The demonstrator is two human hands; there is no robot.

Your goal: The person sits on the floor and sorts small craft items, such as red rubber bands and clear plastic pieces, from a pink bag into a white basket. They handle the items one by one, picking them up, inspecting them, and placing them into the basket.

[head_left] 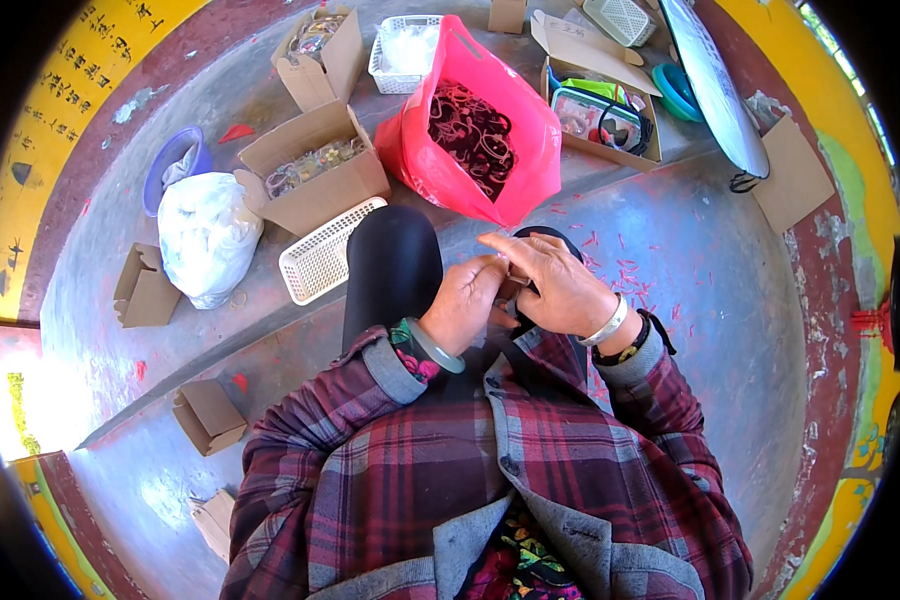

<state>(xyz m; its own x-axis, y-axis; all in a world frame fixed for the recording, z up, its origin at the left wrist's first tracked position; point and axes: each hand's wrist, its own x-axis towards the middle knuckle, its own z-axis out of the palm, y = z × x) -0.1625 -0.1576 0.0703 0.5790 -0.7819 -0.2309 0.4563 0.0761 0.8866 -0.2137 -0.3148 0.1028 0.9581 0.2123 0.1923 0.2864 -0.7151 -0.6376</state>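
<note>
My left hand (463, 303) and my right hand (567, 290) meet above my lap, between my knees. The left fingertips are pinched together beneath the right forefinger, which stretches across them. The other right fingers curl inward around the same spot. A tiny pale bit shows between the hands, too small and too covered to name. Just beyond my knees stands a wide-mouthed red plastic bag (417, 140), holding a heap of dark red cord loops (470, 135). To the left of my knee lies a cream perforated plastic basket (315, 262).
An open cardboard box (315, 205) of small bagged items and a stuffed white plastic bag (208, 240) stand at left. Another cardboard box (600, 150) with cables sits far right, near a large tilted disc (720, 85). Red scraps (625, 275) litter the floor at right.
</note>
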